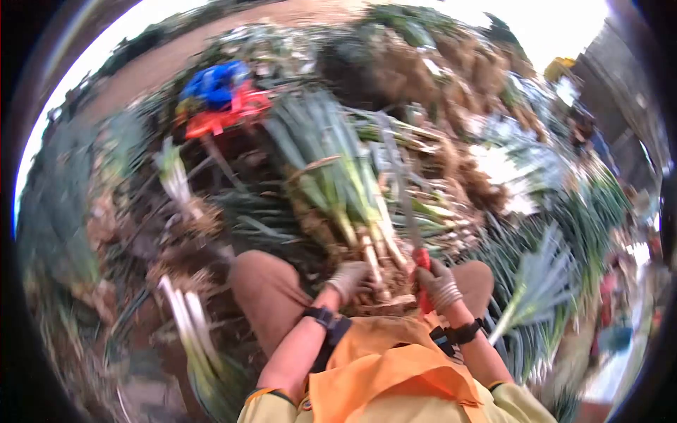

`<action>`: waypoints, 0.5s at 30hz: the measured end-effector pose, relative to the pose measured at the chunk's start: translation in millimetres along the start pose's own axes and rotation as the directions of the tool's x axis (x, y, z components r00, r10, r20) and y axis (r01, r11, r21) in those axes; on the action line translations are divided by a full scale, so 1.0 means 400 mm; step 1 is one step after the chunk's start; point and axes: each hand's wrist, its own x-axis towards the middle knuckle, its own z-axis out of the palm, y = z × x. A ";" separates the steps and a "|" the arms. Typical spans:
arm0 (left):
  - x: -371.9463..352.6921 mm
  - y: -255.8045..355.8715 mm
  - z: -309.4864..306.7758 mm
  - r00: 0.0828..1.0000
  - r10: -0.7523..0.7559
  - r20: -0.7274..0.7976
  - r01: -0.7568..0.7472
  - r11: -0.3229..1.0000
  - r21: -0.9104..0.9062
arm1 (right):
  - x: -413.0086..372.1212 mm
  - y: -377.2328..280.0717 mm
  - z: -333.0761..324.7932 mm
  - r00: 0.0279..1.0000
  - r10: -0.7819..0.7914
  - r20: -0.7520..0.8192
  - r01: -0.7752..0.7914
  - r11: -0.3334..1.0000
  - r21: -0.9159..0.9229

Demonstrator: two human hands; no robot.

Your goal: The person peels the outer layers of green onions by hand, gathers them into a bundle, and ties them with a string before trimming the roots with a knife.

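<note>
A bundle of leeks (331, 162) lies in front of me, its green tops pointing away and its pale root ends between my knees. My left hand (350, 280), in a light work glove, has its fingers curled at the white lower stalk of a leek (371, 261); motion blur softens the grip. In my gloved right hand (441, 284) is a long knife (404, 190), held by its red handle, the blade pointing up and away beside the bundle. A brown board-like piece (384, 307) sits below the root ends, against my orange apron (395, 366).
Leeks with trimmed white ends (518, 169) and more green leeks (550, 282) lie to the right. Hairy-rooted leeks (458, 70) are heaped at the back. Blue and red plastic bags (226, 99) lie at the far left. Loose leeks (194, 324) lie beside my left knee.
</note>
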 end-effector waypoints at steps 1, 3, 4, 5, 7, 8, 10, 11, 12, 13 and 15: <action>-0.007 -0.008 0.028 0.993 0.077 0.088 -0.074 0.997 -0.027 | 0.023 -0.019 0.047 0.999 -0.021 0.027 0.017 0.992 0.127; -0.080 0.044 0.112 0.971 0.165 0.174 -0.166 0.986 -0.011 | 0.040 -0.087 0.111 0.995 0.005 0.095 -0.024 0.980 0.196; -0.134 0.090 0.160 0.970 0.178 0.164 -0.185 0.982 0.029 | 0.068 -0.081 0.126 0.971 0.055 0.233 -0.125 0.946 0.298; -0.131 0.073 0.162 0.943 0.332 -0.027 -0.332 0.943 -0.003 | 0.087 -0.104 0.151 0.959 0.060 0.278 -0.146 0.943 0.300; -0.165 0.088 0.119 0.924 0.343 -0.171 -0.359 0.931 -0.070 | 0.106 -0.158 0.230 0.924 0.035 0.382 -0.155 0.945 0.289; -0.185 0.098 0.093 0.893 0.337 -0.299 -0.388 0.912 -0.133 | 0.110 -0.184 0.273 0.900 0.003 0.435 -0.137 0.951 0.278; -0.218 0.112 0.059 0.790 0.440 -0.426 -0.569 0.786 -0.243 | 0.131 -0.214 0.356 0.839 0.017 0.544 -0.204 0.936 0.286; -0.257 0.130 0.018 0.792 0.442 -0.421 -0.520 0.849 -0.088 | 0.143 -0.217 0.401 0.846 0.025 0.533 -0.184 0.951 0.247; -0.278 0.153 0.006 0.803 0.403 -0.439 -0.525 0.826 -0.203 | 0.148 -0.214 0.440 0.836 0.021 0.548 -0.207 0.938 0.279; -0.294 0.157 -0.018 0.809 0.404 -0.428 -0.517 0.835 -0.189 | 0.158 -0.212 0.470 0.835 0.015 0.550 -0.225 0.922 0.316; -0.282 0.129 -0.086 0.816 0.464 -0.345 -0.506 0.862 -0.037 | 0.159 -0.232 0.484 0.838 -0.014 0.545 -0.100 0.979 0.179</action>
